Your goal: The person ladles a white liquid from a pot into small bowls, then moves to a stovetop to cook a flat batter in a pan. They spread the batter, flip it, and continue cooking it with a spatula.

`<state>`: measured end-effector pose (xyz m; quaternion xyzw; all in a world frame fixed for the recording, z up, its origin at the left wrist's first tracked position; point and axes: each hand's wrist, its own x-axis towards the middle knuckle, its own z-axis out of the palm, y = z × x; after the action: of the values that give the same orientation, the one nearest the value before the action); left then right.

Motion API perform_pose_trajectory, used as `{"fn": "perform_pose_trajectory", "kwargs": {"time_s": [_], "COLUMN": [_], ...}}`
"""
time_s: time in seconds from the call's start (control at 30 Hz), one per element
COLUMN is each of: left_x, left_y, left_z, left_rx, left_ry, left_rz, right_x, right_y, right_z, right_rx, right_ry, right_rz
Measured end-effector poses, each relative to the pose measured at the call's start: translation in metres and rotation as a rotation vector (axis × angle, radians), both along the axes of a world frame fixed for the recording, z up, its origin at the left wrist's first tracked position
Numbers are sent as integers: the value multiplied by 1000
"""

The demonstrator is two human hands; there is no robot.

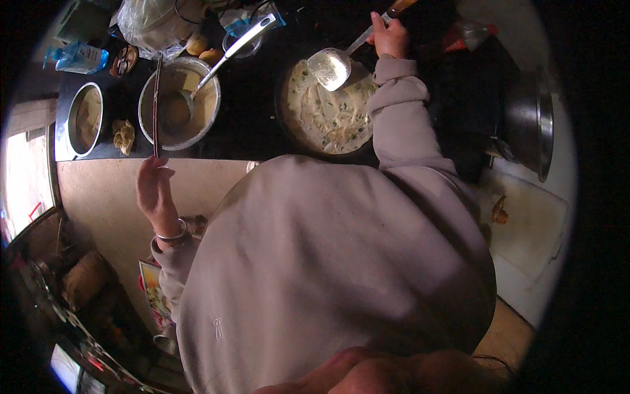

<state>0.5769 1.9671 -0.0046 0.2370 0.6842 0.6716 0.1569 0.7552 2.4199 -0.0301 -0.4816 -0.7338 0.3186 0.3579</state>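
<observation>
My right hand (389,37) grips a metal turner (330,69) by its handle. The blade is over the far side of a dark round pan (279,106). In the pan lies a pale pancake (334,113) flecked with chopped greens, partly hidden by the blade and my sleeve. On the left, my left hand (156,192) is at the near end of brown chopsticks (156,103) lying across the rim of a metal bowl (216,113). Its fingertips seem to touch them; a firm hold cannot be made out. Batter (172,81) and a ladle (236,47) are in the bowl.
A smaller bowl (101,98) and a crumpled yellowish piece (124,135) stand at the left. Behind are a blue pump bottle (81,58) and a plastic bag (152,27). A large metal basin (544,123) is at the far right. The dark counter's front edge (106,160) is near me.
</observation>
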Motion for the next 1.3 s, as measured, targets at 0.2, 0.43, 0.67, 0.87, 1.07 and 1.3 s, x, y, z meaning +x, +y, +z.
{"fn": "perform_pose_trajectory", "kwargs": {"time_s": [0.2,0.43,0.67,0.87,1.07,1.3], "left_x": [-1,-1,-5,-6,-8,-6], "left_y": [2,4,1,4,8,12], "left_z": [-3,-3,-5,-9,-10,-7], "left_rx": [4,-24,-27,8,-4,18], "left_ry": [-5,8,-8,-27,-12,-26], "left_rz": [-17,-37,-65,-73,-110,-123], "right_x": [20,5,15,50,76,56], "right_y": [-15,-32,-10,10,5,-14], "right_z": [20,-4,-15,-10,-2,-28], "right_rx": [-1,-58,-107,-90,-113,-191], "right_ry": [-13,101,215,182,128,234], "right_rz": [-46,-39,-125,-272,-323,-273]}}
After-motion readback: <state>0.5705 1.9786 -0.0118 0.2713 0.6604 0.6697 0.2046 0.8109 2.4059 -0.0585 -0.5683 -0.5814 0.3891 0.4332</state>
